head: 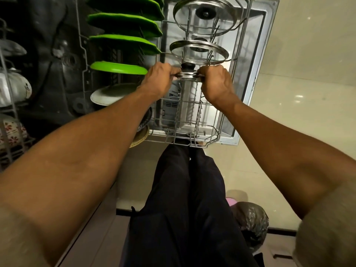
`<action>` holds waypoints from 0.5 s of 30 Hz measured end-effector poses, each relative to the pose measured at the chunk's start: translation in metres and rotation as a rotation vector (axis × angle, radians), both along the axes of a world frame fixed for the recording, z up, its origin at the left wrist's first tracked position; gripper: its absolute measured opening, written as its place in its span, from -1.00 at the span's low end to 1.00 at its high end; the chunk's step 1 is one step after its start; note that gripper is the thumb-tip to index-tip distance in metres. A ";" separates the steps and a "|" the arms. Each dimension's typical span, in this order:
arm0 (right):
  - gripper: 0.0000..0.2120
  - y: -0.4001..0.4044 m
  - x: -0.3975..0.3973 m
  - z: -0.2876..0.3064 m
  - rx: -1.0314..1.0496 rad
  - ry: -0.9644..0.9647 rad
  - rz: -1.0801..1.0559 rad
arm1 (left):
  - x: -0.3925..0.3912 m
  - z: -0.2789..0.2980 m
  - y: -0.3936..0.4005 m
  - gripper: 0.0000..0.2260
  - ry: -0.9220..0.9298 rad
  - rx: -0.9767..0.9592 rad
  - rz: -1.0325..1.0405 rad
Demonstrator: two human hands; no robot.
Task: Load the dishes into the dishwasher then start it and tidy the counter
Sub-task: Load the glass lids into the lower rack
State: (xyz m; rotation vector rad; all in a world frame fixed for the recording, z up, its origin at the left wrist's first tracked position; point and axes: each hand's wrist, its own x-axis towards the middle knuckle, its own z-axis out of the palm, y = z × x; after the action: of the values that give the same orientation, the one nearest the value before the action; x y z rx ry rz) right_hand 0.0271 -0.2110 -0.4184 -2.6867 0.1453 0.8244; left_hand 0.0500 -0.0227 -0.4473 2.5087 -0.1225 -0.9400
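Both hands [187, 81] grip a lid [188, 74], seen edge-on.

dim indoor | floor [308, 54] glare | edges warped, sleeves blurred

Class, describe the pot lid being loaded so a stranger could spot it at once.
Start at the pulled-out wire rack above the open dishwasher door. Three glass lids stand in a row along it. The nearest lid is the one meant: seen edge-on, gripped on both sides by the left hand and right hand.
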 end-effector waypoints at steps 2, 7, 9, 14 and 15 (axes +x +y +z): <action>-0.70 -0.002 -0.003 -0.001 -0.008 0.006 0.036 | -0.003 0.001 -0.003 -0.63 0.013 0.011 0.005; -0.68 -0.002 -0.009 0.003 0.001 0.015 0.080 | -0.012 0.005 -0.014 -0.62 0.059 0.029 0.046; -0.69 -0.002 -0.006 0.003 0.004 0.019 0.071 | -0.015 0.005 -0.018 -0.58 0.063 0.028 0.073; -0.76 -0.005 0.002 -0.001 0.013 0.009 0.067 | -0.015 0.000 -0.026 -0.53 0.045 0.020 0.110; -0.77 -0.005 0.001 -0.002 0.017 0.007 0.073 | -0.015 -0.002 -0.027 -0.54 0.041 0.018 0.113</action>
State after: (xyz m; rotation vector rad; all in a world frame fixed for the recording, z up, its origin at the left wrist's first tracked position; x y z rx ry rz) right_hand 0.0285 -0.2160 -0.4209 -2.6879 0.0417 0.8524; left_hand 0.0352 -0.0494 -0.4490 2.4825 0.0412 -0.9499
